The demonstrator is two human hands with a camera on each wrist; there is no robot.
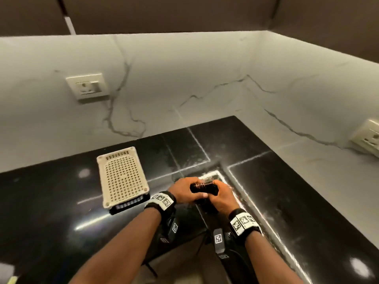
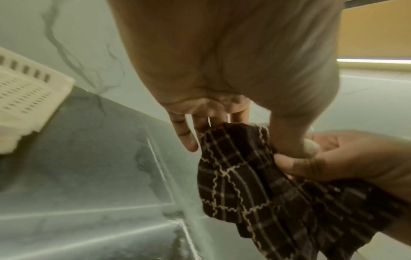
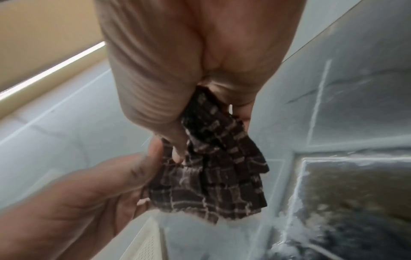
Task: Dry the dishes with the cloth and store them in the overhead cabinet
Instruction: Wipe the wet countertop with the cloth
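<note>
Both my hands, left [image 1: 185,188] and right [image 1: 220,196], pinch the cloth [image 1: 204,188] over the black counter [image 1: 61,201]. Rack [image 1: 123,178] sits left; marble wall [image 1: 184,83] behind.

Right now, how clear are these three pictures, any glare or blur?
Head view: sharp, bent by the wide lens, ceiling-light glare spots on the glossy black stone counter. Left wrist view: dark checked cloth fairly crisp, cream perforated plastic tray smeared. Right wrist view: motion-blurred throughout.
</note>
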